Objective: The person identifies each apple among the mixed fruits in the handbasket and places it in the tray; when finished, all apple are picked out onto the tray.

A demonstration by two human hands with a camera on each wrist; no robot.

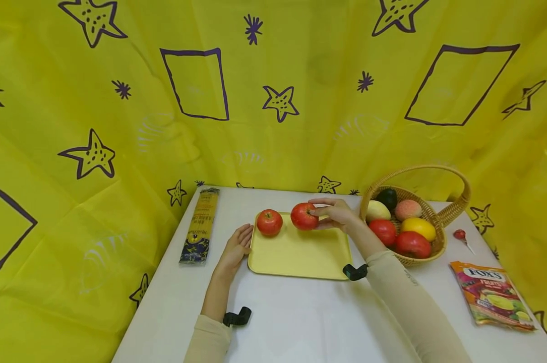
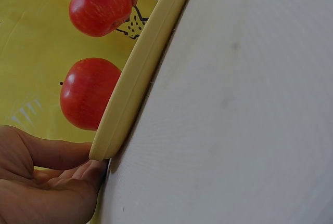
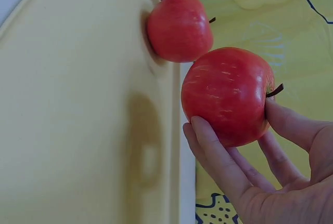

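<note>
My right hand (image 1: 338,214) holds a red apple (image 1: 304,217) between thumb and fingertips. In the right wrist view this apple (image 3: 229,96) hangs over the tray, its dark stem beside the thumb, and its shadow falls on the tray floor. A second red apple (image 1: 269,222) sits in the back left corner of the yellow tray (image 1: 300,254). My left hand (image 1: 233,250) lies along the tray's left edge with fingers extended. The left wrist view has its thumb (image 2: 60,154) touching the tray's rim; its fingertips are partly hidden there.
A wicker basket (image 1: 438,222) of assorted fruit stands right of the tray, its handle arching high. Nearby lie a red lollipop (image 1: 460,235) and a Fox's candy bag (image 1: 493,297). A pasta packet (image 1: 201,224) lies at the left. Yellow curtain (image 1: 282,151) hangs behind the table.
</note>
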